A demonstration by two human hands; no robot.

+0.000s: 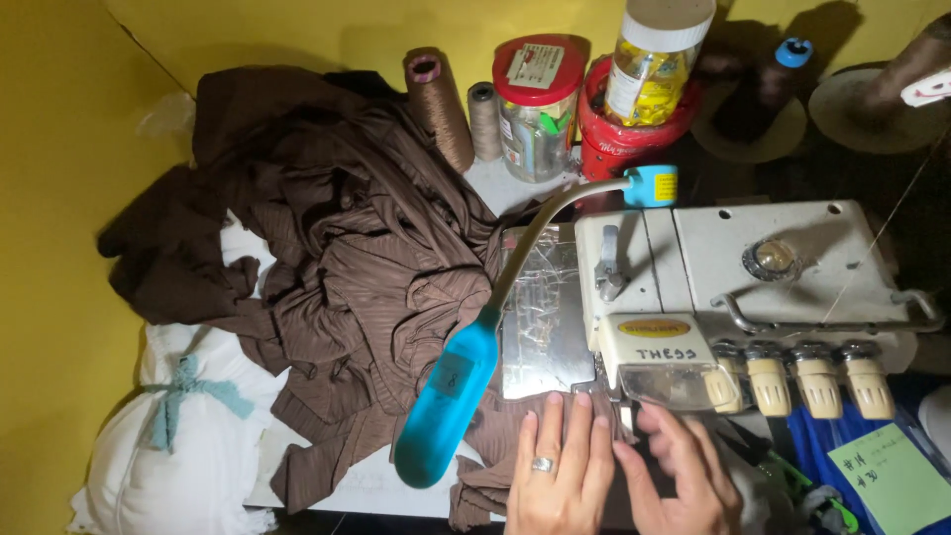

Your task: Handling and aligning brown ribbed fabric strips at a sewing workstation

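Left hand [560, 466]: flat, fingers spread, ring on one, pressing brown fabric [357, 277] at front of serger [693, 297]. Right hand [679, 471]: loosely curled, fingertips on fabric under clear guard; grasps nothing. Fabric heaped left on worktop [367, 485], strip running right toward needle. Blue lamp [446, 396] lies diagonally. Red-lidded jar [538, 104], rear; green note [887, 476], lower right.

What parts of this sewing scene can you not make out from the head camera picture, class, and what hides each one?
- Needle area of the overlock sewing machine: covered by the left hand and right hand.
- Brown fabric under the fingers: hidden by them.
- Both wrists: cut off by the bottom edge.
- Thread cones at top right: too dark to tell colour.
- Table: mostly covered by fabric and the blue lamp.
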